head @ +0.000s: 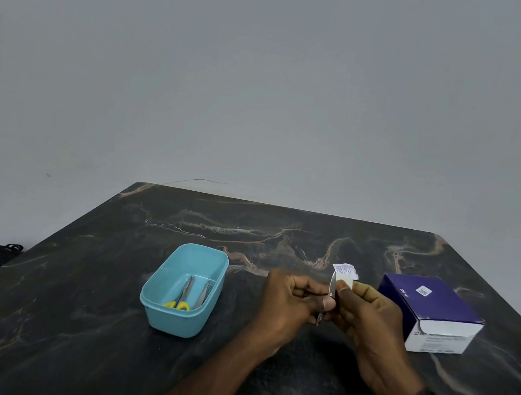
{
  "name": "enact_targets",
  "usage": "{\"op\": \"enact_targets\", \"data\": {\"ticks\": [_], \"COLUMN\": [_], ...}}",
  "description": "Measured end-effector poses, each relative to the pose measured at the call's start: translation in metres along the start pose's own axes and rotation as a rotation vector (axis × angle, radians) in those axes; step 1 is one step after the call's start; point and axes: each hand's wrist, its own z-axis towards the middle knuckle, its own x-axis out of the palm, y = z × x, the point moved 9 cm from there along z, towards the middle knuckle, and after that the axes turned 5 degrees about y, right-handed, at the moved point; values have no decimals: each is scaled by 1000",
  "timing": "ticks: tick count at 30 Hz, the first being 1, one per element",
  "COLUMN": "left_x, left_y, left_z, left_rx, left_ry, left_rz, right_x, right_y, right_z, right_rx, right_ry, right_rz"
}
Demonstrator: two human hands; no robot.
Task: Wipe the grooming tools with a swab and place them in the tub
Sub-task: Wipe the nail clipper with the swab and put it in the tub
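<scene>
Two tools in tub (154, 286) – yellow-handled scissors (182, 296), tweezers (203, 295). Third tool (331, 293) pinched by left hand (291, 304); swab (348, 282) pinched by right hand (366, 314). One box (429, 310) on counter (70, 321).

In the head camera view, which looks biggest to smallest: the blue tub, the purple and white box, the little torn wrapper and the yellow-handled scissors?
1. Purple and white box, though the blue tub looks close in size.
2. Blue tub.
3. Yellow-handled scissors, lying in the tub.
4. Torn wrapper, smallest.
</scene>
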Motion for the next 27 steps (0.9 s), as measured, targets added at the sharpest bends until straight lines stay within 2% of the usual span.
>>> {"op": "enact_targets", "data": {"ticks": [14,27], "left_x": [-9,-2], "left_y": [-2,-5], "left_z": [0,-2], "left_rx": [23,50], "left_ry": [-79,-36], "left_rz": [0,-21], "right_x": [4,0], "right_y": [-1,5], "right_z": [0,0], "right_rx": [80,-37], "right_ry": [54,42], "right_rz": [125,11]}}
